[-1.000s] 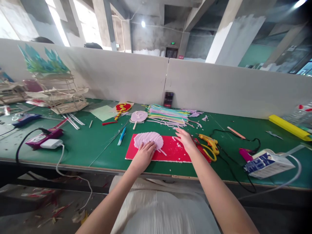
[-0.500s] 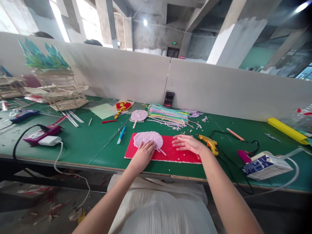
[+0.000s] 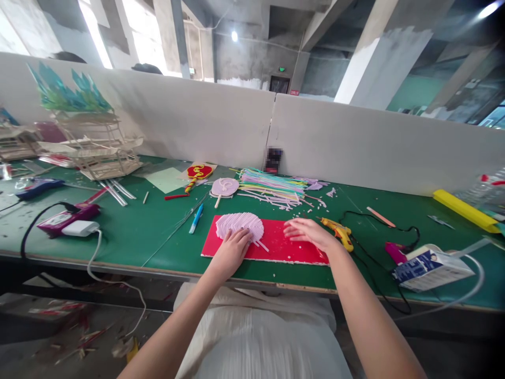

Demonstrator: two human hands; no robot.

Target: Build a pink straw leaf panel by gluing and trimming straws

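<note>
A pale purple oval piece [image 3: 240, 222] built of narrow strips set in slanting rows lies on a red board [image 3: 276, 252]. My left hand [image 3: 235, 247] rests on its lower edge with the fingers lying flat, beside a few strip ends that stick out. Over the right half of the board is my right hand [image 3: 307, 233], fingers stretched out and nothing seen in them. Small pale crumbs dot the red surface. Just right of that hand lies a yellow glue gun [image 3: 337, 231].
Behind the board are a bundle of coloured strips [image 3: 272, 187], a round purple lollipop shape [image 3: 224, 187] and a red-yellow ornament [image 3: 197, 176]. A blue pen [image 3: 196, 218] lies left. A purple power strip [image 3: 69, 218], a stick structure [image 3: 102, 152], and a carton [image 3: 432, 268] stand farther out.
My right hand has shifted slightly to the right over the red board. My left hand and the purple piece stay where they were.
</note>
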